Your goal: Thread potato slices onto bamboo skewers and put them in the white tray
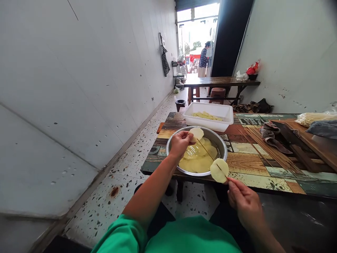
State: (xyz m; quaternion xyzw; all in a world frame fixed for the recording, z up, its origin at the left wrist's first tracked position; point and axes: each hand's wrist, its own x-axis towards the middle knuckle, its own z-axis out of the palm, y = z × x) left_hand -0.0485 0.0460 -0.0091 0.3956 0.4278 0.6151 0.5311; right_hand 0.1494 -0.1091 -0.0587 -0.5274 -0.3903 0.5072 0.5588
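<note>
Between thumb and fingers, my left hand (180, 142) pinches a pale potato slice (197, 134) above the basin. My right hand (244, 200) is closed on the lower end of a thin wooden skewer (206, 151). A second potato slice (218, 171) is threaded on that skewer, close to my right fingers. The skewer's far end reaches the slice in my left hand; whether it has pierced it I cannot tell. Below sits a round metal basin (224, 154) with many potato slices (197, 163) lying in water.
Behind the basin stands a white plastic tub (207, 123) with skewered slices. Loose skewers (271, 149), a cloth (270, 133) and a knife (297, 149) lie on the right of the table (247, 163). A person (203, 59) stands by the doorway beyond another table (218, 81).
</note>
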